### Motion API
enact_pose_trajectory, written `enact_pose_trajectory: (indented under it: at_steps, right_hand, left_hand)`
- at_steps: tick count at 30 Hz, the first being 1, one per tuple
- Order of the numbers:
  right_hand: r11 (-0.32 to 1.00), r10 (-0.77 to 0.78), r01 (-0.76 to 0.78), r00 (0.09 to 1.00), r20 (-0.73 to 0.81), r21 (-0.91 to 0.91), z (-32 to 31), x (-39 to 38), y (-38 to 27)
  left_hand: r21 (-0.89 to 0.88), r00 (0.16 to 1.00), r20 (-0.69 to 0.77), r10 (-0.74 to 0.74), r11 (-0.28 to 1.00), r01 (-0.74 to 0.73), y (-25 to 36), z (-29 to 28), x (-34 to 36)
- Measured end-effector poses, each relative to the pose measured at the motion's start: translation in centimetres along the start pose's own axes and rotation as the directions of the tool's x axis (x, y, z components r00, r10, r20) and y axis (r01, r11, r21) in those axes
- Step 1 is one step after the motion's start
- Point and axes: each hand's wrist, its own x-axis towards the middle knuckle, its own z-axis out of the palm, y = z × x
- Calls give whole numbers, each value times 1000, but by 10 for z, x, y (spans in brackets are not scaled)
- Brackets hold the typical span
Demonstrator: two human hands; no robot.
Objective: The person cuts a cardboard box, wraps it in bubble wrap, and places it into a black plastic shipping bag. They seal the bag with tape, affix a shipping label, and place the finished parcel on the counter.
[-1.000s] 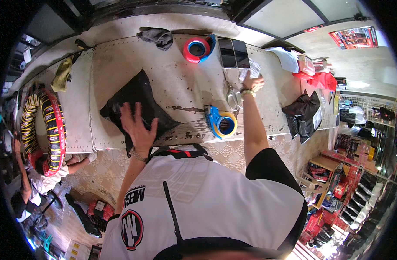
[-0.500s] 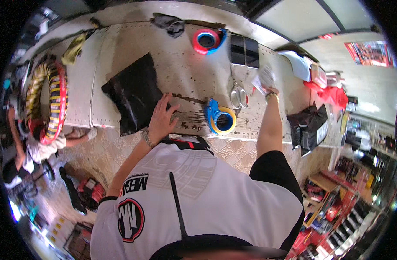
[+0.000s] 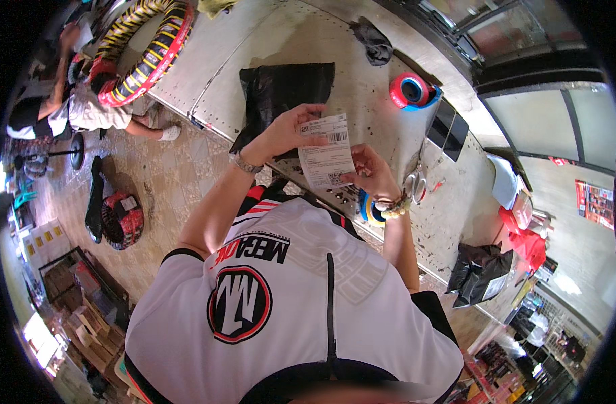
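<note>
A white printed shipping label with barcodes is held up in front of me between both hands. My left hand pinches its upper left side, thumb across the front. At its lower right edge, the fingers of my right hand grip the paper. Behind the label and my left hand lies a black plastic parcel on the table, partly covered by them. Close to my right wrist is a blue and yellow tape dispenser, mostly hidden by the arm. Scissors lie just right of that hand.
A red and blue tape dispenser, dark flat panels and a dark cloth are toward the back right. Another black parcel sits right. Wrapped tires stand left, beside another person.
My right hand has brought the label from the table's right side to the middle. My left hand has left the table beside the parcel and taken hold of the label. The view has turned.
</note>
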Motion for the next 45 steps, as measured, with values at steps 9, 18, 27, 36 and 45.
enact_pose_trajectory:
  at_steps: [9,18,27,36,45]
  right_hand:
    - [987,-117,96,980,-162,-131,26,58,-30]
    - [942,-102,65,990,-95,-328,57,69,-77]
    - [949,-187,157,979,-87,-274,73,61,-100]
    - [961,-244,214,955,-168,-176,83,51,-96]
    - [681,-564,479,826,21,-554,78,58,-89]
  left_hand:
    - [93,965,-262,-24,994,50,-4,0,-42]
    - [-96,986,-166,-6,995,-10,28,-15,-63]
    - [-347,994,-10,-113,932,102,45,-18,-68]
    - [-561,991,83,-107,817,135,42,-11,-69]
    - [-676,976,117,-183,705,213,25,0,-71]
